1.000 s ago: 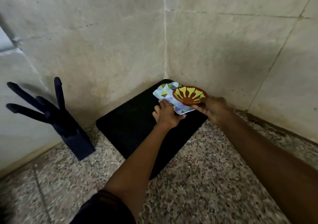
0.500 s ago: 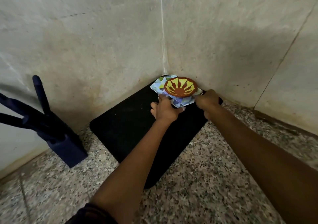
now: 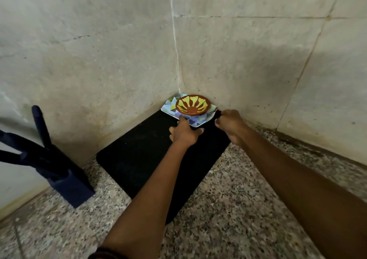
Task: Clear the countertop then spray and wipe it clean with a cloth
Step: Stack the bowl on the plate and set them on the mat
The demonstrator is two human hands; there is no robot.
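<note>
A brown bowl (image 3: 192, 105) with a yellow sunburst pattern sits on a square plate (image 3: 200, 119) printed with coloured triangles. The plate lies at the far end of a black mat (image 3: 147, 155), tight in the corner where the two walls meet. My left hand (image 3: 183, 132) grips the plate's near edge, fingers curled over the rim. My right hand (image 3: 231, 123) hovers just right of the plate's right corner, above the mat's far edge. Its fingers are curled and nothing shows in them. The speckled granite countertop (image 3: 228, 209) carries the mat.
A dark blue knife block (image 3: 67, 181) with several handles sticking out stands at the left against the wall. Pale tiled walls close off the back and both sides of the corner. Bare granite lies near me and to the right.
The right hand set the bowl on the plate and let go. Plate and bowl slid back into the corner, the left hand still on the plate's edge.
</note>
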